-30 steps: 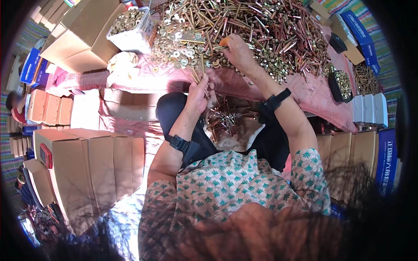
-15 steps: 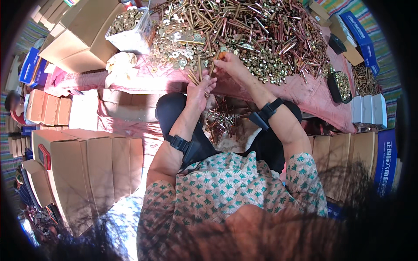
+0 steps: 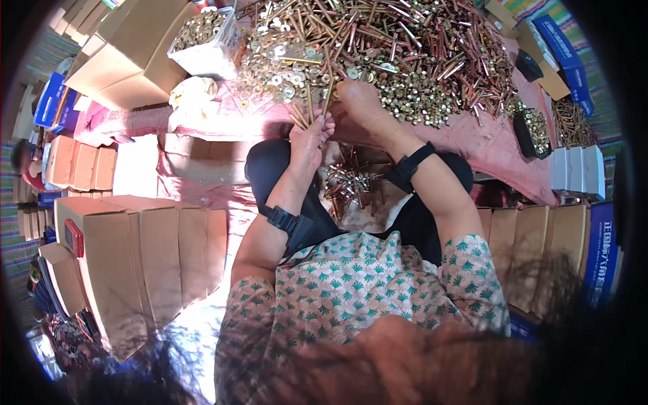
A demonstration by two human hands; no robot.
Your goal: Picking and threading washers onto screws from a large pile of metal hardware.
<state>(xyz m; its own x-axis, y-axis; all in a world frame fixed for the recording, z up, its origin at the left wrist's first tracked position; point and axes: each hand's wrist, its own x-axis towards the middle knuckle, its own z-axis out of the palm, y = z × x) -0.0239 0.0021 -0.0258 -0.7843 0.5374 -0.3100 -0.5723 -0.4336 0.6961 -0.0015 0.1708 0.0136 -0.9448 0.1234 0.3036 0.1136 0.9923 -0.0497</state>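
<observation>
The left hand (image 3: pixel 309 140) had its grip closed around a few long brass-coloured rods (image 3: pixel 310 104), which fanned upward over the near edge of the pink-covered counter (image 3: pixel 466 143). The right hand (image 3: pixel 359 103) was just beside their upper ends, near the loose washers (image 3: pixel 273 77) and the heaped nuts (image 3: pixel 415 101), too hidden to tell whether its grip was spread or pinching anything. Farther back lay a metal-rod mound (image 3: pixel 439 40), with a clear tub (image 3: pixel 214 62) to the left.
</observation>
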